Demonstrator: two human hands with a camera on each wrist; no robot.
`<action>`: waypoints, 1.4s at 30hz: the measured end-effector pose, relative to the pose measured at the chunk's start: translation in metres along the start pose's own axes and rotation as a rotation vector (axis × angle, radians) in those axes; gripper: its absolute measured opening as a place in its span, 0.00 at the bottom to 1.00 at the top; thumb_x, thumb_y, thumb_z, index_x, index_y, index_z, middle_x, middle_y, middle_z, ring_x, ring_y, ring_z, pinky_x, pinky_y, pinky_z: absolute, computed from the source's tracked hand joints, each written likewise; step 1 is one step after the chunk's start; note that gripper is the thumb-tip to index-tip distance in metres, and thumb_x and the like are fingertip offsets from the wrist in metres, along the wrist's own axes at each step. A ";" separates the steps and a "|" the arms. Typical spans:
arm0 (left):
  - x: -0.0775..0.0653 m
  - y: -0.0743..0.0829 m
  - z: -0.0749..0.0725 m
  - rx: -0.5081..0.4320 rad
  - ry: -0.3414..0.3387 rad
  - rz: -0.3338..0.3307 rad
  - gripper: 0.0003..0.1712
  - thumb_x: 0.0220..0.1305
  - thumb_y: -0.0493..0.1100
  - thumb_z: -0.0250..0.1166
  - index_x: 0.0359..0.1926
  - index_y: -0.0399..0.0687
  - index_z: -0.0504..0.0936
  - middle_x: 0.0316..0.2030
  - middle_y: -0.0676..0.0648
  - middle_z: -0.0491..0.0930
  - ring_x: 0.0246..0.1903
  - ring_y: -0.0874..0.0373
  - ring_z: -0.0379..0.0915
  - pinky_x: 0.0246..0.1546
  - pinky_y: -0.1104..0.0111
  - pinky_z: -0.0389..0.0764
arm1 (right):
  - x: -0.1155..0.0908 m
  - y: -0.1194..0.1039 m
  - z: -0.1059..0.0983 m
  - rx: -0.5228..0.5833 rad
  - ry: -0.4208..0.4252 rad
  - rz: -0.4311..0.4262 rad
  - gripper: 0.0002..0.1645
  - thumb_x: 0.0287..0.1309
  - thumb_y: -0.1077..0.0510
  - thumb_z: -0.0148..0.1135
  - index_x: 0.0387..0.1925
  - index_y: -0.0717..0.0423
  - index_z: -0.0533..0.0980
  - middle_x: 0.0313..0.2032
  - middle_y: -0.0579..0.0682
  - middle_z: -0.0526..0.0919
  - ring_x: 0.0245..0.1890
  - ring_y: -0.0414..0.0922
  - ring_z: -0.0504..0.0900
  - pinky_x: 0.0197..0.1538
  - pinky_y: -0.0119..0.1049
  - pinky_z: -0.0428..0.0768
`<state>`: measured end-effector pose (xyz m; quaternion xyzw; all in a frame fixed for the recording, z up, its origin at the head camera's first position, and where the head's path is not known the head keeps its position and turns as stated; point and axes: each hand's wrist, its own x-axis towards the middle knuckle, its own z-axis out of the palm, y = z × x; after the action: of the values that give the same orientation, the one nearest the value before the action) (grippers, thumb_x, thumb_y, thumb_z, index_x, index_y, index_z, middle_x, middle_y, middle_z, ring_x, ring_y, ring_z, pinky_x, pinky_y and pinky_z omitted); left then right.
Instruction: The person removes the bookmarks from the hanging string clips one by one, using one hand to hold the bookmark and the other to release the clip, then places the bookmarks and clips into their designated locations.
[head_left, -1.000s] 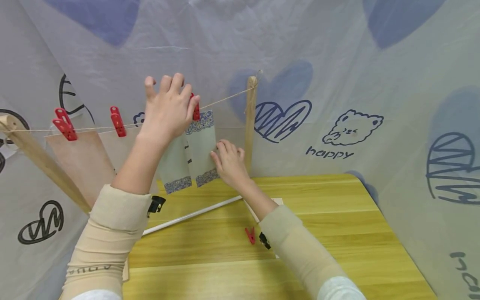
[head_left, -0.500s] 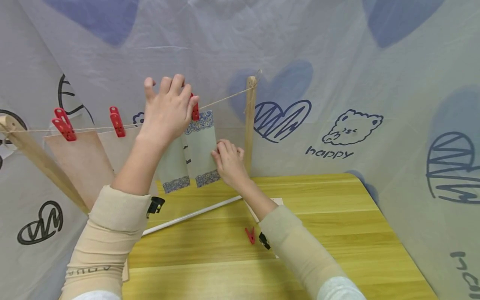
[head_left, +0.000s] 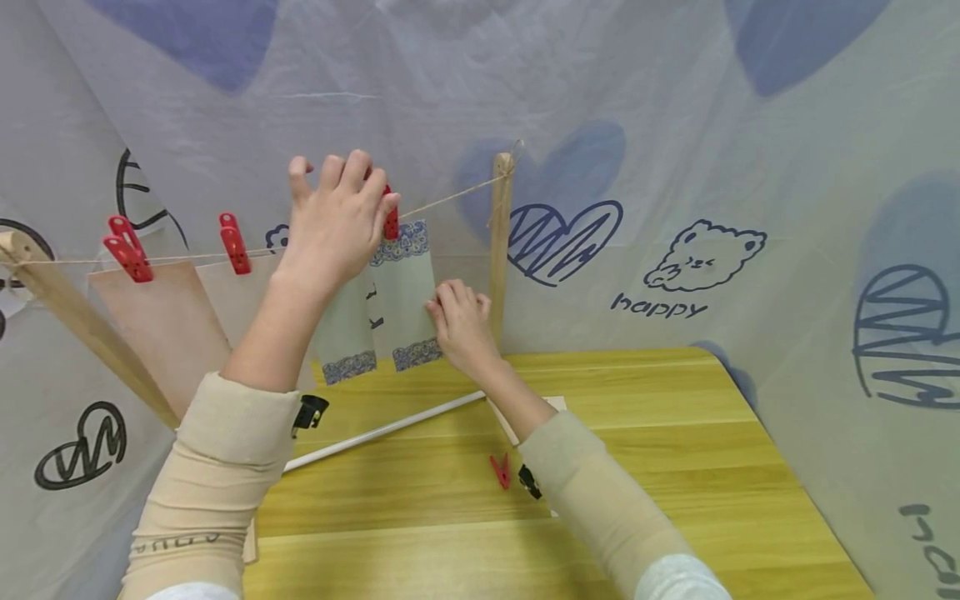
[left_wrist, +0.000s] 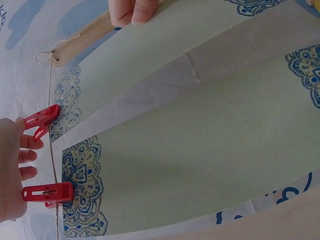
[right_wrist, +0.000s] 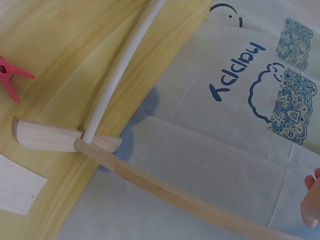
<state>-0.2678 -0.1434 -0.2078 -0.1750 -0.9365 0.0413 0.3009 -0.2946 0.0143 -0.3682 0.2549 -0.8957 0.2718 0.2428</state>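
My left hand (head_left: 326, 225) is raised at the string (head_left: 450, 197) and pinches the handles of a red clothespin (left_wrist: 44, 116), whose nose lies at the top edge of a pale green sheet of paper (head_left: 411, 292) with blue patterned borders. Lower down, my right hand (head_left: 465, 329) pinches the right side edge of that sheet. A matching pale green sheet (left_wrist: 200, 145) hangs just beside it under another red clothespin (left_wrist: 50, 191); my left hand and forearm cover part of this sheet in the head view.
Farther left, two red clothespins (head_left: 235, 243) hold a brownish sheet (head_left: 168, 321) and a pale one. Wooden posts (head_left: 500, 250) carry the string at both ends. A white rod (head_left: 386, 431), a loose red clothespin (head_left: 501, 472) and a paper card (right_wrist: 19, 185) lie on the table (head_left: 675, 467).
The lower ends of the two pale green sheets have drifted slightly apart, the left one swinging a little left. Both hands stay almost where they were.
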 end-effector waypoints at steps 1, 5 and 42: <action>0.000 0.000 0.001 -0.001 0.015 0.006 0.21 0.72 0.53 0.33 0.44 0.41 0.64 0.48 0.43 0.57 0.46 0.46 0.49 0.52 0.48 0.41 | 0.000 0.000 0.000 0.002 0.002 -0.001 0.13 0.68 0.51 0.40 0.34 0.55 0.66 0.44 0.50 0.71 0.45 0.46 0.69 0.53 0.47 0.59; 0.000 -0.002 0.003 -0.004 0.055 0.028 0.21 0.72 0.53 0.34 0.44 0.41 0.65 0.47 0.43 0.58 0.45 0.47 0.50 0.52 0.48 0.41 | 0.001 0.000 -0.001 0.015 0.004 -0.001 0.13 0.68 0.51 0.40 0.35 0.55 0.67 0.43 0.50 0.71 0.44 0.46 0.69 0.53 0.47 0.58; -0.003 -0.004 0.007 -0.020 0.257 0.068 0.19 0.72 0.51 0.37 0.45 0.42 0.66 0.45 0.43 0.62 0.42 0.47 0.52 0.51 0.48 0.44 | -0.003 0.010 -0.001 0.124 0.133 -0.065 0.10 0.63 0.55 0.49 0.30 0.56 0.72 0.42 0.52 0.74 0.45 0.49 0.71 0.52 0.49 0.59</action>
<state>-0.2708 -0.1478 -0.2142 -0.2137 -0.8841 0.0196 0.4151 -0.2978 0.0236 -0.3726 0.2796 -0.8504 0.3350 0.2940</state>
